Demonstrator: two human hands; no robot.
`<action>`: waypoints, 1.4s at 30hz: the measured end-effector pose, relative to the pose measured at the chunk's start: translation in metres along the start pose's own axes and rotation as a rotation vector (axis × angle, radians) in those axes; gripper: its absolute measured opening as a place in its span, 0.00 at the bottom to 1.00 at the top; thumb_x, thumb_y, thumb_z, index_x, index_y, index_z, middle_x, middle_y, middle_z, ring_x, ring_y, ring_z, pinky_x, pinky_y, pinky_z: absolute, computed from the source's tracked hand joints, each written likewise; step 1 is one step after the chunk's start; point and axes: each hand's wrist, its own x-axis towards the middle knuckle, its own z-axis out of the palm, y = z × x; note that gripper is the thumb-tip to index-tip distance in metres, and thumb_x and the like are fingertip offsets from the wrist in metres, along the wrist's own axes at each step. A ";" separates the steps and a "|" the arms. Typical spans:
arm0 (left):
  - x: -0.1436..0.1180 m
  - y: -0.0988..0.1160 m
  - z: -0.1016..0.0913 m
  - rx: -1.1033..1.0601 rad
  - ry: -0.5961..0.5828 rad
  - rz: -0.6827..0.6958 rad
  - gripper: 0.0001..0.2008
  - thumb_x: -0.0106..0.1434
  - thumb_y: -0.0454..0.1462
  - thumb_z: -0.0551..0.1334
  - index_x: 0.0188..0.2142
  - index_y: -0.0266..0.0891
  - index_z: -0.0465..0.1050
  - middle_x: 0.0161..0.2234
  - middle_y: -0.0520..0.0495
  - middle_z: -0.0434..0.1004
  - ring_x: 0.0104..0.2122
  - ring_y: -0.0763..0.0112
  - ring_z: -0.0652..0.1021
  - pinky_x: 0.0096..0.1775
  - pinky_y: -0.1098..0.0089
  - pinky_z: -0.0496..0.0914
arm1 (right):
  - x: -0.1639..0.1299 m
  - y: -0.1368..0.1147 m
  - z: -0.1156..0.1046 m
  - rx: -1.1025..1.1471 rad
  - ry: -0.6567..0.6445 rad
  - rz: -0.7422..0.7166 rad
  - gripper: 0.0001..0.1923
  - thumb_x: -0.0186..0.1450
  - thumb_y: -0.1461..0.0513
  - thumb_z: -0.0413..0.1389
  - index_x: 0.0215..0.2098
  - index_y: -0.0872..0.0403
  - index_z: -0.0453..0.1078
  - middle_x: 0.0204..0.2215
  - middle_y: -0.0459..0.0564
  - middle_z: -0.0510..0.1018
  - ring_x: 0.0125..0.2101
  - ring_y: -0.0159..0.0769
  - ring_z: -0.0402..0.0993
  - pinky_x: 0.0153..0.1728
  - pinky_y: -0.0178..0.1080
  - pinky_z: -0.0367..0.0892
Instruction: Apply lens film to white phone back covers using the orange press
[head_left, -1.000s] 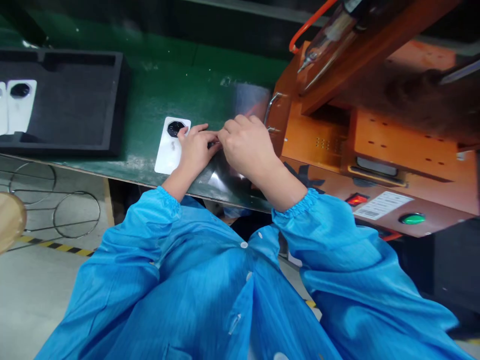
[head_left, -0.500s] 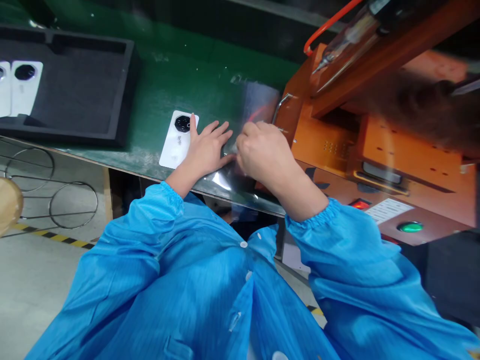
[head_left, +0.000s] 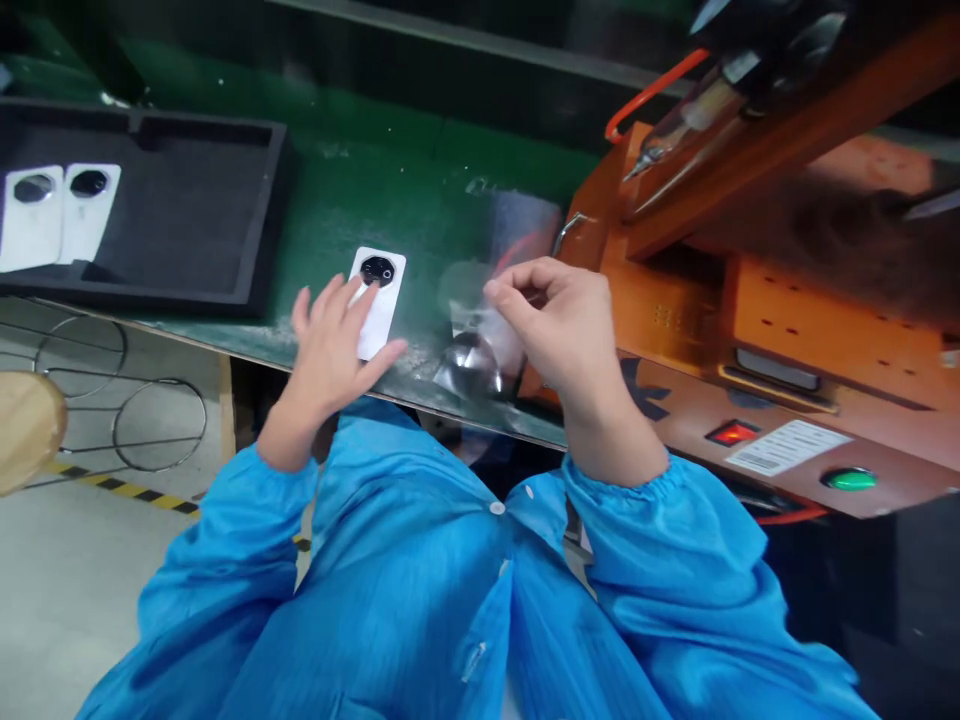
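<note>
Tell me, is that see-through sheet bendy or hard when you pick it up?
Probably bendy: the clear film curls and sags below the right hand, which pinches it. It looks very thin, so likely light and easily creased. Its shiny surface may be slippery. The left hand rests open on the white phone cover.

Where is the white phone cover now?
The white phone cover lies on the green bench, under the fingertips of the left hand, left of the clear film.
</note>
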 end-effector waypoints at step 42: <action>-0.069 0.001 0.033 -0.136 0.057 0.262 0.20 0.73 0.47 0.65 0.61 0.46 0.72 0.70 0.42 0.73 0.73 0.53 0.68 0.72 0.50 0.60 | 0.043 0.009 0.085 -0.159 -0.517 0.257 0.12 0.69 0.59 0.63 0.28 0.51 0.75 0.20 0.41 0.62 0.25 0.33 0.60 0.32 0.42 0.65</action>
